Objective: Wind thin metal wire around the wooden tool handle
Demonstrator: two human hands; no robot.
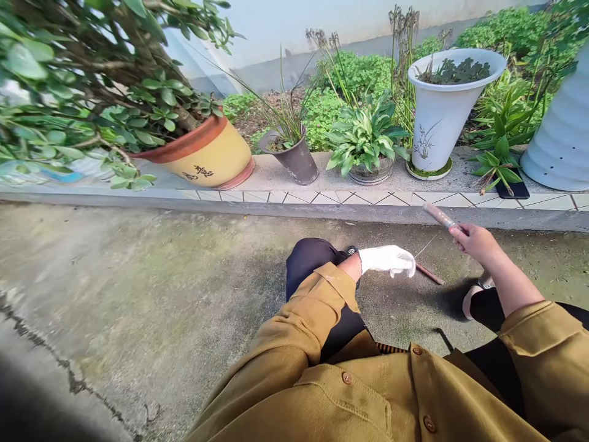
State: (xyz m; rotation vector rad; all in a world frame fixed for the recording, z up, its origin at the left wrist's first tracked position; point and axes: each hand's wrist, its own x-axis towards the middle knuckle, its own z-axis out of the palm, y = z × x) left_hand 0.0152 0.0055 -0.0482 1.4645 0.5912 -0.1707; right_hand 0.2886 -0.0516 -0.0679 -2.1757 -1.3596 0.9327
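My left hand (pixel 391 259), in a white glove, hangs near my knee with its fingers bent downward and together. A thin pale strand (pixel 427 245) and a reddish-brown stick (pixel 430 274) both meet the fingertips; whether the hand grips either one is hidden. Bare and closed, my right hand (pixel 473 240) holds one end of a short brownish rod in clear wrapping (pixel 439 216). Its other end points up and left toward the tiled ledge.
Along the ledge (pixel 331 161) stand a tilted yellow pot (pixel 214 153), a grey pot (pixel 298 162), a leafy plant (pixel 365 135) and a tall white pot (pixel 435 123). A dark phone-like slab (pixel 513 188) lies at the right. Cracked concrete (pixel 138 294) spreads below.
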